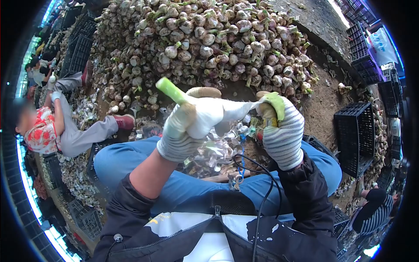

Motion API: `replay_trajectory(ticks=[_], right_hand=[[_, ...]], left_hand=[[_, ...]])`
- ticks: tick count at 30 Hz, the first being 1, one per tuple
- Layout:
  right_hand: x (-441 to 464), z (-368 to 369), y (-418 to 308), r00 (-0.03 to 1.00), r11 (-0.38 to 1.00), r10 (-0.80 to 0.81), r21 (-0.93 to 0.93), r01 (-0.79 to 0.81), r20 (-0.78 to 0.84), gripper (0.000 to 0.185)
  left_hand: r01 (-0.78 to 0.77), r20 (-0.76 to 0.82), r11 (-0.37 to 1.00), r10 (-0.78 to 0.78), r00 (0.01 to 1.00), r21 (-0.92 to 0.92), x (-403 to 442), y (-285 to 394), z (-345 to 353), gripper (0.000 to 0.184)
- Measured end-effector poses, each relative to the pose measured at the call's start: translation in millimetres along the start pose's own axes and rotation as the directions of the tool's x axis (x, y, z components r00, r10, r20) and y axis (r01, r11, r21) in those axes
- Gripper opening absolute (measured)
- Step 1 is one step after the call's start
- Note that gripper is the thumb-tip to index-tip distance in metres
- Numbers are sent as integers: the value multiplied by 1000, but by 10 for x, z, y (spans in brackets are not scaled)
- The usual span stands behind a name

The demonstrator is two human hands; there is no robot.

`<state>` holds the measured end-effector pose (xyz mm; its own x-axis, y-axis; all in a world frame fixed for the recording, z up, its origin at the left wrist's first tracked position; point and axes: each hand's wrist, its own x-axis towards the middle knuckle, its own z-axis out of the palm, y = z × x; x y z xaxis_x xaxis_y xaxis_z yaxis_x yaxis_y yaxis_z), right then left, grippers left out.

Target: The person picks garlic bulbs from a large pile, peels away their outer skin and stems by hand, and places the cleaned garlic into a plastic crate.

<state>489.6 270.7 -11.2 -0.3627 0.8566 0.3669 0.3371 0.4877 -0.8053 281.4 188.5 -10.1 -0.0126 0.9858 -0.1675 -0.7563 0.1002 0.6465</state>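
The garlic (pixel 207 115) is up in the air above the lap, its cut green stem (pixel 172 90) jutting up and to the left past the hand. The left hand (pixel 181 133), in a striped glove, is clenched around the garlic. A strip of white skin (pixel 239 109) stretches across from it to the right hand (pixel 283 137), also gloved, which grasps the strip's far end, where a green flap (pixel 275 105) curls over the fingers. Something yellow shows in that same grip; I cannot tell what it is. Between the two wrists is an open gap, with peelings (pixel 209 155) on the ground below and the bent knees in jeans (pixel 131 163) bounding it on either side. A blue cord (pixel 242 150) and a black cable (pixel 266 192) run through the gap, near the right wrist. The pile (pixel 214 48) of bulbs begins just beyond the hands; its right edge gives way to bare ground (pixel 325 114), open as far as a black crate (pixel 355 139) standing beyond the right knee. A raised ledge (pixel 321 28) borders the ground farther back. To the left, a seated person (pixel 41 131) stretches a leg toward the pile, the shoe near its edge.
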Motion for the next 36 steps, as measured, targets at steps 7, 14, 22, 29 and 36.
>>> replay_trajectory(ticks=[7, 14, 22, 29, 36], right_hand=[[27, -68, -203, 699, 134, 243, 691, -710, 672, 46], [-63, 97, -136, 796, 386, 457, 718, -579, 397, 31], [-56, 80, -94, 806, 295, 462, 794, -532, 369, 32], [5, 19, -9, 724, -172, 521, 887, -429, 452, 41], [51, 1, 187, 865, 541, 493, 747, -386, 90, 32]], left_hand=[[-244, -54, 925, 270, 961, 293, 25, -24, 146, 52], [-374, 225, 236, 485, 845, 897, 109, -193, -54, 48], [42, -222, 993, -17, 975, 110, 65, -127, 212, 47], [53, -134, 969, -87, 987, -243, 30, -134, 82, 59], [-13, -63, 915, -13, 998, -403, 16, -23, 5, 59]])
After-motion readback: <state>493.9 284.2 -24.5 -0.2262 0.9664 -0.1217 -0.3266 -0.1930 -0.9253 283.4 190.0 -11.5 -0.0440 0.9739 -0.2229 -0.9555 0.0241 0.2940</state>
